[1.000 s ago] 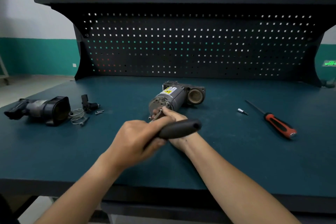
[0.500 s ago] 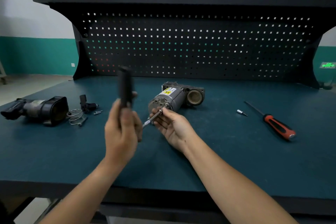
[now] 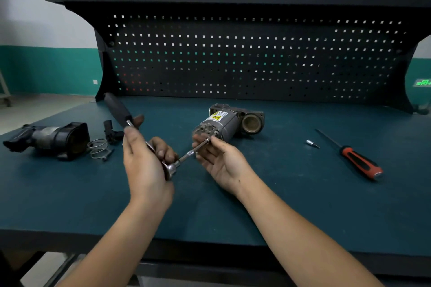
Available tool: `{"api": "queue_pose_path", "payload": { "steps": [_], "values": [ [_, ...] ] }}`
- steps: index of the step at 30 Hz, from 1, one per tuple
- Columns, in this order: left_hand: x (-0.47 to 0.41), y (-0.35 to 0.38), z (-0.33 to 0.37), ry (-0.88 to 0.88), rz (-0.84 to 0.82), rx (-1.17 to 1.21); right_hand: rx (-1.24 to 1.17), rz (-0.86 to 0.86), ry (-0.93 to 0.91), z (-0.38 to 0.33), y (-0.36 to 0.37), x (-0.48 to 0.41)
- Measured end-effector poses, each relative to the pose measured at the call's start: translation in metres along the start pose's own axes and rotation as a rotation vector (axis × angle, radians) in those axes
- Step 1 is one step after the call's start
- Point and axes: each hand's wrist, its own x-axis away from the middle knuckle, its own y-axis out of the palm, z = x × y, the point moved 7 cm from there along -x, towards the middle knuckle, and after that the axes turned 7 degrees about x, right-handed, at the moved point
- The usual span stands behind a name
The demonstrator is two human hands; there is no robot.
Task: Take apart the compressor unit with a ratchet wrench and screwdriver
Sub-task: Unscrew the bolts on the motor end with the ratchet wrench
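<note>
My left hand (image 3: 144,165) gripped the wrench (image 3: 171,168) at its head, handle tipped up and away leftward. Beside it, my right hand (image 3: 221,161) pinched the wrench's bar tip where it met the compressor's (image 3: 219,123) near end. The compressor lay on the bench (image 3: 279,193) just beyond both hands, long axis running away rightward, in line with the bar, with the right hand nearer.
</note>
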Motion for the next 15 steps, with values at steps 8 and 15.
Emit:
{"api": "queue_pose_path", "payload": {
  "steps": [8, 15],
  "values": [
    [0.043, 0.045, 0.019, 0.781, -0.908, -0.745, 0.035, 0.084, -0.022, 0.001, -0.005, -0.002],
    [0.044, 0.031, 0.013, 0.73, -0.768, -0.661, -0.012, 0.029, 0.024, 0.001, -0.002, 0.0]
  ]
}}
